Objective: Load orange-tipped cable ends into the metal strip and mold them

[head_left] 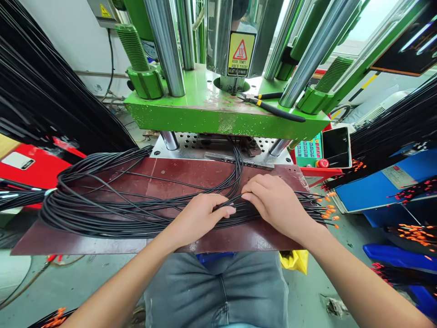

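A long bundle of black cables [102, 223] lies looped across the brown board [164, 171], its orange-tipped ends at the right. My left hand [205, 212] pinches a black cable near the middle of the bundle, thumb and fingers pointing right. Just to its right, my right hand [273, 202] is closed on cable too, its fingertips a short way from the left ones. Several cables curve from behind my hands up into the metal fixture [235, 152] under the green press plate [205, 119].
Pliers [269, 102] with black and yellow handles rest on the press plate. A red-buttoned control panel [309, 152] stands at the right. Black cable bundles hang at left [44, 86] and right. A yellow bag [295, 262] shows below the board.
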Tool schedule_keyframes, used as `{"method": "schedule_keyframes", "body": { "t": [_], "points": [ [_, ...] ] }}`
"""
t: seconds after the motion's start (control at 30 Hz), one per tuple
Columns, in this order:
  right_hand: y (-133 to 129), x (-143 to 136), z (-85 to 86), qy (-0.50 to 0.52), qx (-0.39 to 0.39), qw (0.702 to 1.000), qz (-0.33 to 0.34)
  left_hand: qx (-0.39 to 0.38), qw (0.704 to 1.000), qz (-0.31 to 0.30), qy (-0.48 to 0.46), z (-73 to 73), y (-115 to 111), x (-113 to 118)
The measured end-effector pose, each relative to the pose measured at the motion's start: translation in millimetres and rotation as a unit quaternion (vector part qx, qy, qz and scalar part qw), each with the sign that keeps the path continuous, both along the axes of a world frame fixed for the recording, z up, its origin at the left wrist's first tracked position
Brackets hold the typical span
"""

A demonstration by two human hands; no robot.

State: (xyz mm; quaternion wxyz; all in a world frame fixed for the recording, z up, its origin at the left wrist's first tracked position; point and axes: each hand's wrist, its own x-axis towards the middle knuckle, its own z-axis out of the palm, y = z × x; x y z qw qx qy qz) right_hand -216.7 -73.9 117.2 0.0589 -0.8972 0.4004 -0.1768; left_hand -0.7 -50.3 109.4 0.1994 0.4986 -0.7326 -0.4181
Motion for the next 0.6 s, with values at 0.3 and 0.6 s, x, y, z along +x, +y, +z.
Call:
{"method": "schedule_keyframes", "body": {
  "t": [0.3,0.6],
  "points": [
    [-6,-10,9.3,0.041,0.087,0.995,0.034,0.014,1.0,-0.001,0.013,0.4,2,1],
    [4,-19,11.8,0.013,0.197,0.98,0.038,0.047,0.997,0.025,0.053,-3.5,5,3]
  ]
}}
